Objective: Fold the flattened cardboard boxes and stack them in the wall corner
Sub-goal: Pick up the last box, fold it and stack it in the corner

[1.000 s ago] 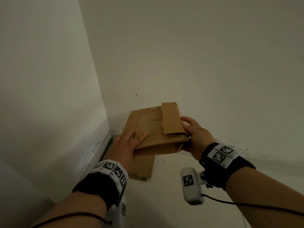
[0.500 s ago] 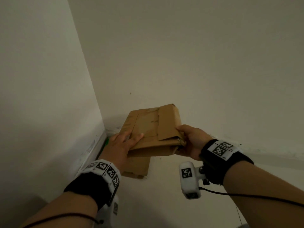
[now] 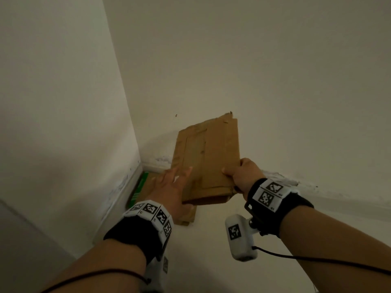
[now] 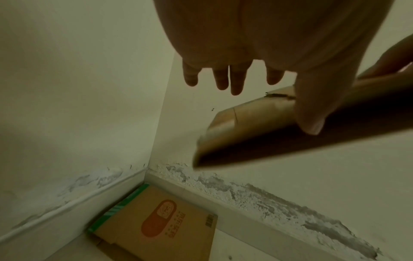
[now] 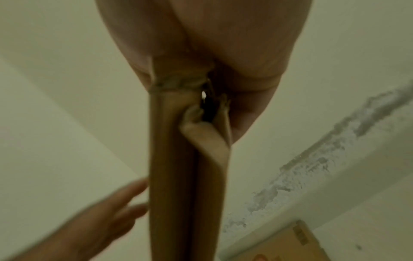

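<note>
My right hand point(image 3: 241, 174) grips the near right corner of a folded brown cardboard box point(image 3: 209, 161), thumb on top, and holds it tilted in the air above the wall corner. In the right wrist view the box point(image 5: 183, 176) runs edge-on away from my palm point(image 5: 223, 44). My left hand point(image 3: 171, 187) is at the box's left edge with its fingers straight; its thumb point(image 4: 310, 109) lies against the cardboard point(image 4: 257, 123). On the floor in the corner lies a flat cardboard stack point(image 4: 165, 220) with a red logo and a green edge, partly hidden by my left hand in the head view.
Two pale walls meet at the corner point(image 3: 137, 161), with a skirting board point(image 4: 67, 208) along the floor. Paint is flaking along the base of the far wall point(image 4: 257, 194). Pale floor point(image 3: 211, 261) stretches toward me, right of the stack.
The folded box has swung up and turned lengthways away from me. My left hand has slid off its top face to its left edge. My right hand keeps its grip.
</note>
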{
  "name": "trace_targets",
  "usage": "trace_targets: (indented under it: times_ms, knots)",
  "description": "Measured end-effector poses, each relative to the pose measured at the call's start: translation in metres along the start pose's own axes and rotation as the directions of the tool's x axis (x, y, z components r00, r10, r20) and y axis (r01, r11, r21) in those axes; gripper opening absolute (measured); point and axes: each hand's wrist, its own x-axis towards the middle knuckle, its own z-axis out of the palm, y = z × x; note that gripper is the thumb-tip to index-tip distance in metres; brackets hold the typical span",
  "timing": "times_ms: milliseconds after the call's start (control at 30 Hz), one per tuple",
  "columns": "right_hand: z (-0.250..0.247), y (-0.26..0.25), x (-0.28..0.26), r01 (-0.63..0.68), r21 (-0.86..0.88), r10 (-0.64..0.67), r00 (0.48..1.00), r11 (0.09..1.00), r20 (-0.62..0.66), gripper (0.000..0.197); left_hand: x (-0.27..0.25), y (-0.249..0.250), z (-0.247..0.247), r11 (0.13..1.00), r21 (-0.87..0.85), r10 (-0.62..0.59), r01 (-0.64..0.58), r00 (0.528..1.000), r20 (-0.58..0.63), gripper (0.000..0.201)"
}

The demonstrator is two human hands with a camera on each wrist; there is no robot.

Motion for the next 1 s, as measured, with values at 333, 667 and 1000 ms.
trace_targets:
  times_ms: [333, 667, 1000]
  knots:
    - [0.016, -0.003, -0.020, 0.322, -0.616, -0.300, 0.943, 0.719, 0.143, 0.021, 0.008, 0.018, -0.011, 0.643, -0.743, -0.204, 0.188, 0.976, 0.071, 0.077]
    - [0.046, 0.004, -0.020, 0.543, -0.778, -0.520, 0.785, 0.315, 0.337, 0.025, 0.036, 0.017, -0.013, -0.150, -0.951, -0.349, 0.271, 0.885, 0.308, 0.028]
    - [0.057, 0.026, 0.020, 0.277, -0.506, -0.280, 0.957, 0.817, 0.072, 0.057, 0.059, -0.027, -0.002, -0.401, -0.892, -0.428, 0.210, 0.817, 0.385, 0.010]
